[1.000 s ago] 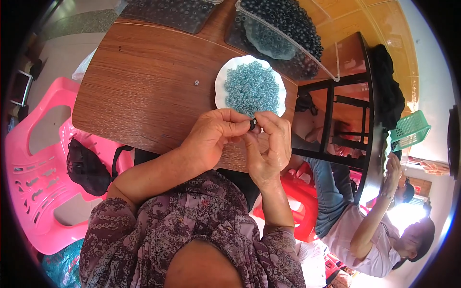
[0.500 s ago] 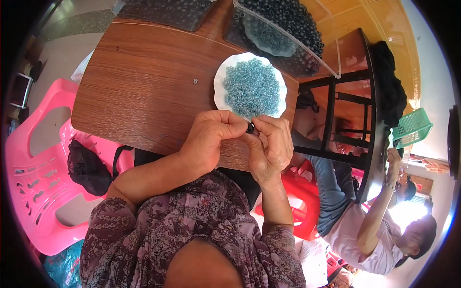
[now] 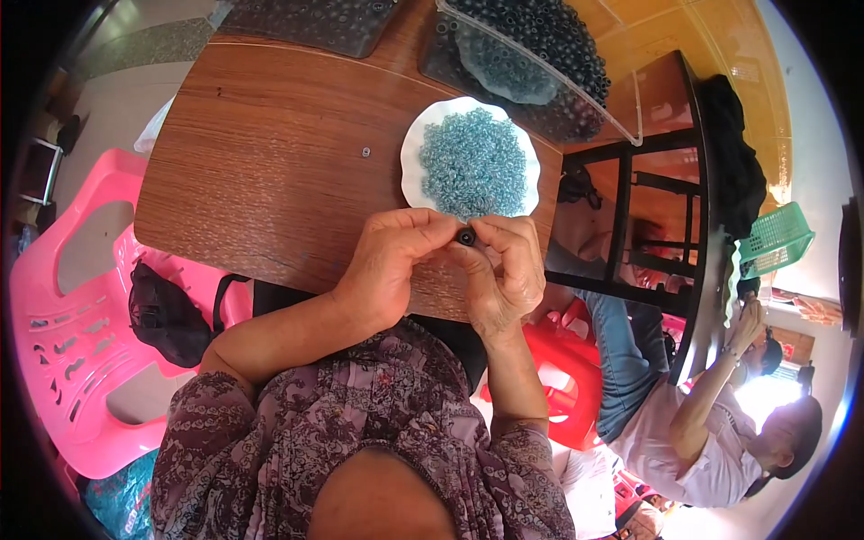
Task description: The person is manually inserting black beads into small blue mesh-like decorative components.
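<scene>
Between the fingertips of both my hands is a small round black ring-shaped part (image 3: pixel 465 236), its open face turned up. My left hand (image 3: pixel 391 256) pinches it from the left, and my right hand (image 3: pixel 506 270) grips it from the right with curled fingers. Just beyond my hands stands a white scalloped plate (image 3: pixel 410 184) heaped with small clear-bluish pieces (image 3: pixel 472 157). One single small clear piece (image 3: pixel 366 152) lies apart on the brown wooden table (image 3: pixel 261 171), left of the plate.
A clear bin of black ring parts (image 3: pixel 567 63) stands at the back right, and a dark tray (image 3: pixel 315 27) at the back. A pink chair (image 3: pixel 81 360) with a black bag (image 3: pixel 162 310) is at the left. On the right a person (image 3: pixel 711 423) sits by a green basket (image 3: pixel 778 238).
The black part has turned so its round opening shows, and my fingers have shifted slightly around it. The other person's hand has moved a little lower.
</scene>
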`<state>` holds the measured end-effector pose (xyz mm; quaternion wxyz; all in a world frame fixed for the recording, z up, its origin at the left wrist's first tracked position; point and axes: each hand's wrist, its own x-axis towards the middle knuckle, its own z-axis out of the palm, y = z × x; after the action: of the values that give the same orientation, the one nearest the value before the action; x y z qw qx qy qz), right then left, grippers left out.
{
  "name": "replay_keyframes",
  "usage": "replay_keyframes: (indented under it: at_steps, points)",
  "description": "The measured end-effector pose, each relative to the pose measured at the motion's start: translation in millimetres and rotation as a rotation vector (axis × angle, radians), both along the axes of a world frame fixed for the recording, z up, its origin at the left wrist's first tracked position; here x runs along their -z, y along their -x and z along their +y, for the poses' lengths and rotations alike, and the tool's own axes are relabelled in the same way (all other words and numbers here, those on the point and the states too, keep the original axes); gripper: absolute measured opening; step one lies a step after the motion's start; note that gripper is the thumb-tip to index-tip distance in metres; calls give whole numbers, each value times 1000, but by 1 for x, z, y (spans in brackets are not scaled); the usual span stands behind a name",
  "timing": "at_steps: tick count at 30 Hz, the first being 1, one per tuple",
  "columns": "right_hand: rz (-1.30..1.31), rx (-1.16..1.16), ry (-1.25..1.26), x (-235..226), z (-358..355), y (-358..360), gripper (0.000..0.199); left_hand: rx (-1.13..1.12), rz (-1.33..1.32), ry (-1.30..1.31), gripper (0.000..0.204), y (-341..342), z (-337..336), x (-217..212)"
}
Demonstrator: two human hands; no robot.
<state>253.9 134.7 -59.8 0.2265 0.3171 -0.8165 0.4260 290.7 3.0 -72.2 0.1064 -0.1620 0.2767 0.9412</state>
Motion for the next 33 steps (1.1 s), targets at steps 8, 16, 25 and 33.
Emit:
replay_keyframes:
  at_steps: [8,16,25,33]
  points:
    - [109,-26,-126,-5,-7,-11,35,19,201,207,13,-8,-5,-6]
    - [-35,8,-71,-5,4,-9,43,-258,456,855,15,43,-72,-50]
    - [-33,-75,-68,3,-15,8,28,-661,432,1838,31,173,-193,-81]
    - [212,-162,-257,6,-68,44,32,-725,366,2240,32,192,-208,-49]
